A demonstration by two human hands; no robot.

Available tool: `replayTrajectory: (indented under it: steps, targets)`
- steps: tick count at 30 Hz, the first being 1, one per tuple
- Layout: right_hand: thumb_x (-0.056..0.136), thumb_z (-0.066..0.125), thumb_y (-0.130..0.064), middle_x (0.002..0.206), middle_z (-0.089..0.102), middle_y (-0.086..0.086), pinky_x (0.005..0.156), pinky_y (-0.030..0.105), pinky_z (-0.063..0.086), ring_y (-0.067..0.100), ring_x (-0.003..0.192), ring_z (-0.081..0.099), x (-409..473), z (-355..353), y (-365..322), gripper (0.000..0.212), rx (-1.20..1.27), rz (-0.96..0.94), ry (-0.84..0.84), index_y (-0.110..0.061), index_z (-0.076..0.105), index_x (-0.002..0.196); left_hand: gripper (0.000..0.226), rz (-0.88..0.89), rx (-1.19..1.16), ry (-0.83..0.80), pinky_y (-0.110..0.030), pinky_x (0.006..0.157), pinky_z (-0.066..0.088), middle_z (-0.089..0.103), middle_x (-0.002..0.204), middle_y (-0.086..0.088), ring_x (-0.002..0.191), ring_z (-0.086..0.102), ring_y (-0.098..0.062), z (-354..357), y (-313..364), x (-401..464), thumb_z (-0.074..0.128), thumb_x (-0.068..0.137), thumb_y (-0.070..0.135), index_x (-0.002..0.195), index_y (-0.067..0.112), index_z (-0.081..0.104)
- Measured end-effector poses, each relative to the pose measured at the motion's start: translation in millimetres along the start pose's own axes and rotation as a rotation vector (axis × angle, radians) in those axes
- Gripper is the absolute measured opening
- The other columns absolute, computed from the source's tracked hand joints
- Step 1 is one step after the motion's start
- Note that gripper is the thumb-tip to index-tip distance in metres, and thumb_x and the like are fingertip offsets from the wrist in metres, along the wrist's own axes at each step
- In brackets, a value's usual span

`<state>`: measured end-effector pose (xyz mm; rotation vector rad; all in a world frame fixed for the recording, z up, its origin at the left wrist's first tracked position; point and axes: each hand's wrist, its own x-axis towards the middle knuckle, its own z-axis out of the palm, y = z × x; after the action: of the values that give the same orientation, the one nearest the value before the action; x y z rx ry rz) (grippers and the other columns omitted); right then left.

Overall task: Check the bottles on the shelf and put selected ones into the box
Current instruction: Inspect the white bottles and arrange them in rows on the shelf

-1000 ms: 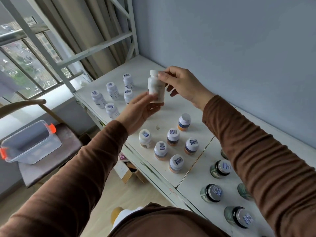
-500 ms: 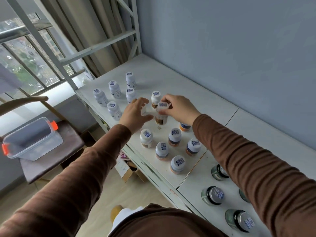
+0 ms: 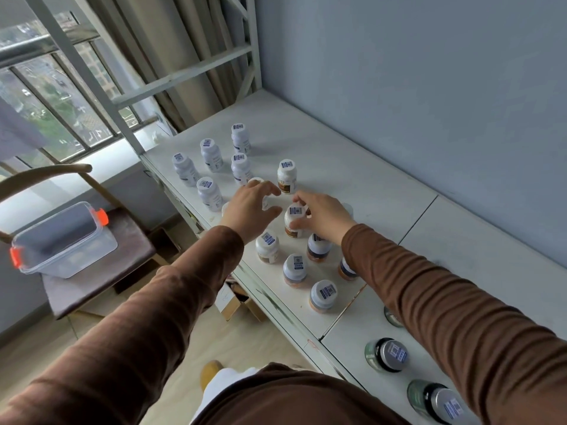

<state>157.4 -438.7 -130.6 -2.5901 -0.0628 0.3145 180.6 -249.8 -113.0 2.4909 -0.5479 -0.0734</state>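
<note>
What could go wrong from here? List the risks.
1. The right hand grips a bottle amid packed neighbours; the sleeve could topple the bottle beneath the wrist.
2. The left hand hovers over bottles it hides and might knock them.
3. The box sits off the shelf, so carrying risks a drop.

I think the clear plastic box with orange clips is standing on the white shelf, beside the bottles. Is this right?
Not quite. The head view shows the clear plastic box with orange clips on a chair left of the white shelf, apart from the bottles.

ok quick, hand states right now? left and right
Left hand: open, fingers spread over the shelf bottles, gripping nothing visible.
Right hand: closed on the brown-labelled white bottle standing on the shelf.
</note>
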Motion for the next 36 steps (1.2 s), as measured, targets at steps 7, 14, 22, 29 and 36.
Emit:
replayTrajectory:
  steps: [7, 14, 22, 29, 36]
  targets:
    - [0.090, 0.063, -0.024, 0.107, 0.068, -0.003, 0.085, 0.028, 0.047, 0.016, 0.094, 0.063, -14.0, -71.3, 39.8, 0.024, 0.087, 0.022, 0.304, -0.021, 0.066, 0.114, 0.031, 0.151, 0.111, 0.022, -0.033, 0.086, 0.040, 0.062, 0.114, -0.002, 0.106, 0.053, -0.026, 12.1, 27.6, 21.9, 0.068, 0.087, 0.026, 0.117, 0.021, 0.064]
    - [0.096, 0.056, -0.026, 0.124, 0.058, 0.007, 0.091, 0.036, 0.042, 0.027, 0.115, 0.052, -28.4, -50.3, 71.2, 0.037, -0.205, -0.039, 0.056, -0.026, 0.057, 0.133, 0.037, 0.268, 0.381, -0.084, -0.037, 0.090, 0.042, 0.061, 0.121, 0.001, 0.117, 0.051, -0.024, 39.9, 65.9, 41.0, 0.066, 0.087, 0.032, 0.123, 0.025, 0.060]
    - [0.094, 0.055, -0.018, 0.113, 0.060, 0.007, 0.085, 0.035, 0.045, 0.028, 0.103, 0.056, -25.8, -38.8, 81.2, 0.028, -0.198, -0.023, 0.151, -0.023, 0.062, 0.121, 0.040, 0.250, 0.370, -0.146, -0.034, 0.089, 0.043, 0.064, 0.117, 0.003, 0.113, 0.053, -0.023, 58.9, 67.4, 41.3, 0.069, 0.085, 0.038, 0.122, 0.027, 0.059]
    - [0.093, 0.066, -0.025, 0.092, 0.066, 0.009, 0.073, 0.029, 0.056, 0.014, 0.079, 0.061, -52.5, -119.0, 57.1, 0.022, 0.641, 0.046, 0.292, -0.007, 0.068, 0.106, 0.042, 0.002, -0.720, -0.175, -0.029, 0.090, 0.053, 0.070, 0.109, -0.003, 0.099, 0.066, -0.014, 35.2, 82.5, 28.0, 0.075, 0.086, 0.029, 0.122, 0.016, 0.058]
    - [0.076, 0.064, -0.069, 0.058, 0.055, -0.010, 0.059, 0.033, 0.040, 0.013, 0.058, 0.049, -51.2, -134.1, 2.1, 0.051, 0.564, 0.037, 0.469, -0.019, 0.054, 0.071, 0.046, -0.361, -1.616, -0.527, -0.024, 0.066, 0.051, 0.056, 0.073, -0.008, 0.065, 0.052, -0.016, 13.5, 103.2, 17.9, 0.044, 0.097, 0.045, 0.113, 0.005, 0.058]
